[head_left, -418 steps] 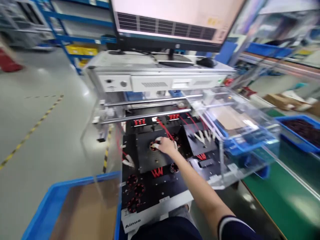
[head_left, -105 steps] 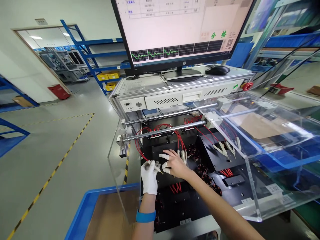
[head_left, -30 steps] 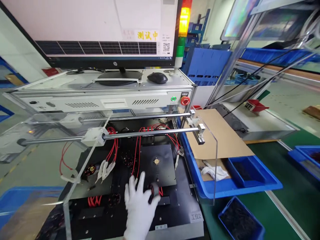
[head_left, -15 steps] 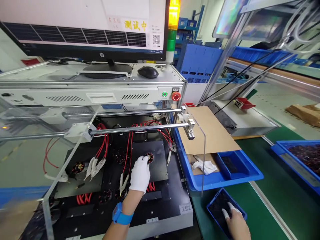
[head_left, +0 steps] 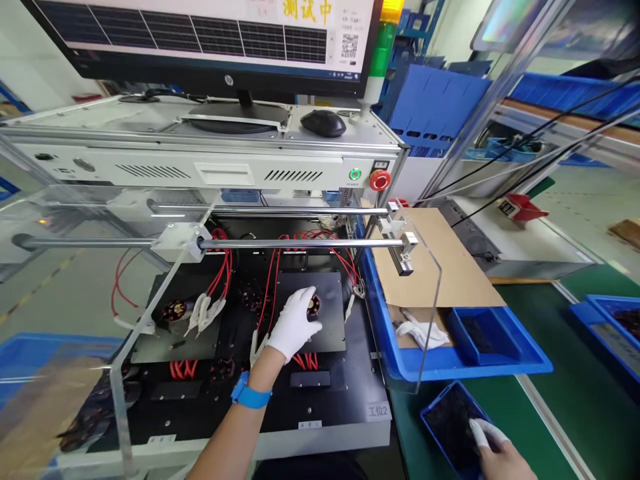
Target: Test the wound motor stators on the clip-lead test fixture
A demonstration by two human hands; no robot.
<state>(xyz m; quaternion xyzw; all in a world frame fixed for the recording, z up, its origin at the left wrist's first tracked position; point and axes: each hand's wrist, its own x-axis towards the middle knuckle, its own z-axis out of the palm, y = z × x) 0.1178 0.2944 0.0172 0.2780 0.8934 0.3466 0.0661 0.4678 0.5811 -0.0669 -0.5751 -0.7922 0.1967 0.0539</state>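
My left hand, in a white glove with a blue wrist strap, rests on a small round motor stator seated on the black fixture plate. Its fingers curl round the part. Red test leads with white clips hang from the steel rail on both sides of the hand. My right hand, with white finger cots, reaches into a small blue bin of dark parts at the lower right. What its fingers hold is hidden.
A clear acrylic guard covers the left half of the tester. Behind stand a monitor, a mouse and a red stop button. A blue tray with cardboard, a cloth and a smaller bin sits to the right.
The clear guard has slid left, uncovering the right station. My left hand carried a stator from the front of the plate onto its centre seat. My right hand has reached into the small blue bin.
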